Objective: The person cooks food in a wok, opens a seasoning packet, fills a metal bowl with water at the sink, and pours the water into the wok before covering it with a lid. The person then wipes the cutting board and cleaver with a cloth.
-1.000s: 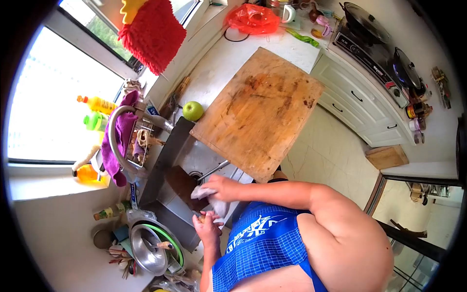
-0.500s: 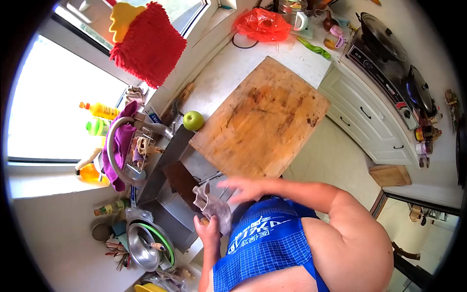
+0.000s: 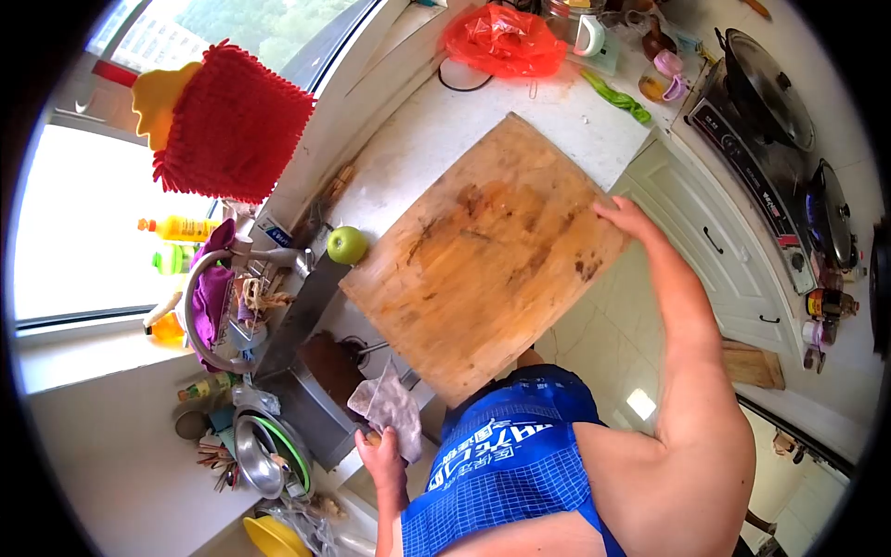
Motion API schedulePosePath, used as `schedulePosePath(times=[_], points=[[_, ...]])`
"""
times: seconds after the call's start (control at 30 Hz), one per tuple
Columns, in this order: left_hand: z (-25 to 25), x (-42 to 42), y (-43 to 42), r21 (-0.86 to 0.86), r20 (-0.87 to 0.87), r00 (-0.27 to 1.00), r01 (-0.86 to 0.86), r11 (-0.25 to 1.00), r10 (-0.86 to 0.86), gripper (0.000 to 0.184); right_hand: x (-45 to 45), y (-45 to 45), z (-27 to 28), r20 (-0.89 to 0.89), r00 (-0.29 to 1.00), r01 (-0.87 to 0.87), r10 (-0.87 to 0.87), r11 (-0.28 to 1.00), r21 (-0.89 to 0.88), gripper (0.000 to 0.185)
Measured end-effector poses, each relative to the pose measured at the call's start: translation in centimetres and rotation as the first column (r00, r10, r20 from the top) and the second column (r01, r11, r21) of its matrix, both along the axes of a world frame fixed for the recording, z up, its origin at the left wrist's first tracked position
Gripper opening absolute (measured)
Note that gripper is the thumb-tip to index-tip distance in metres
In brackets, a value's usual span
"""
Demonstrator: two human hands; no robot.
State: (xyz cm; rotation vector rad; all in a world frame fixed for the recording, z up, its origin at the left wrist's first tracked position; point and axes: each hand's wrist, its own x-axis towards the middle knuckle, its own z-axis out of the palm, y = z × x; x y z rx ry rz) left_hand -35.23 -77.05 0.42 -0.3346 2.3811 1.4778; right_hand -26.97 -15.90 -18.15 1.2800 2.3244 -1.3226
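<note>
My left hand point(image 3: 382, 461) is closed round the wooden handle of a cleaver, whose brown, broad blade point(image 3: 329, 367) hangs over the sink. A greyish-pink cloth point(image 3: 388, 407) drapes beside that hand, covering part of the cleaver. At the upper right edge of a large stained wooden board point(image 3: 483, 251), my right hand point(image 3: 624, 218) grips the rim, fingers on the top face. The board lies across the counter and over part of the sink, near my blue apron. A green apple point(image 3: 347, 245) sits against its left side.
The steel sink point(image 3: 302, 395) with a curved faucet point(image 3: 190, 311) is at left. Metal bowls point(image 3: 258, 455) stand below it. A red bag point(image 3: 506, 42) and a green pepper point(image 3: 617, 97) lie on the back counter; a stove point(image 3: 747, 167) is at right.
My right hand has let go of the cloth and moved up and right onto the board's edge. The cloth now hangs at my left hand. The view has shifted.
</note>
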Motion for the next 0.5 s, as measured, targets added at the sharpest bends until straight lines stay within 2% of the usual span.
schedulePosePath(times=[0.03, 0.07, 0.1, 0.17, 0.2, 0.27, 0.3, 0.37, 0.47, 0.5], points=[[0.2, 0.0, 0.3, -0.009, -0.015, 1.0, 0.005, 1.0, -0.005, 0.022, 0.2, -0.5, 2.7, -0.004, 1.0, -0.001, 0.001, 1.0, 0.0, 0.07], [0.2, 0.0, 0.3, -0.009, -0.017, 1.0, 0.004, 1.0, -0.004, 0.022, 0.6, -2.4, 8.0, 0.037, 0.999, 0.026, -0.016, 0.951, -0.309, 0.067], [0.2, 0.1, 0.2, 0.002, -0.022, 1.0, -0.009, 1.0, 0.009, 0.023, 1.5, -3.9, 10.9, 0.081, 0.997, 0.063, -0.018, 0.808, -0.586, 0.064], [0.0, 0.2, -0.1, -0.013, -0.056, 0.998, 0.008, 1.0, -0.009, 0.023, 3.8, -5.5, 10.0, 0.107, 0.994, 0.108, -0.038, 0.614, -0.782, 0.057], [0.0, 0.1, -0.2, -0.013, -0.057, 0.998, 0.012, 1.0, -0.012, 0.023, 4.7, -6.5, 9.3, 0.106, 0.993, 0.109, -0.042, 0.614, -0.782, 0.057], [0.0, -0.1, -0.5, 0.013, -0.027, 0.999, 0.031, 0.999, -0.031, 0.022, 6.2, -8.8, 8.3, -0.044, 0.989, 0.047, -0.141, 0.585, -0.81, 0.054], [0.2, -0.3, -0.5, -0.039, -0.037, 0.998, 0.055, 0.998, -0.057, 0.021, 6.9, -10.1, 8.5, -0.049, 0.989, 0.042, -0.139, 0.588, -0.808, 0.054], [0.3, -0.7, -0.7, -0.011, -0.074, 0.994, 0.076, 0.997, -0.077, 0.021, 7.8, -12.9, 9.4, -0.136, 0.907, 0.055, -0.398, 0.432, -0.9, 0.052], [0.1, -1.3, -1.6, 0.023, -0.134, 0.985, 0.113, 0.993, -0.109, 0.02, 9.4, -16.9, 12.8, -0.209, 0.852, 0.084, -0.481, 0.518, -0.851, 0.049], [0.0, -1.5, -2.1, -0.03, -0.132, 0.981, 0.141, 0.99, -0.144, 0.023, 10.5, -18.2, 13.6, -0.212, 0.848, 0.087, -0.486, 0.522, -0.849, 0.049]])
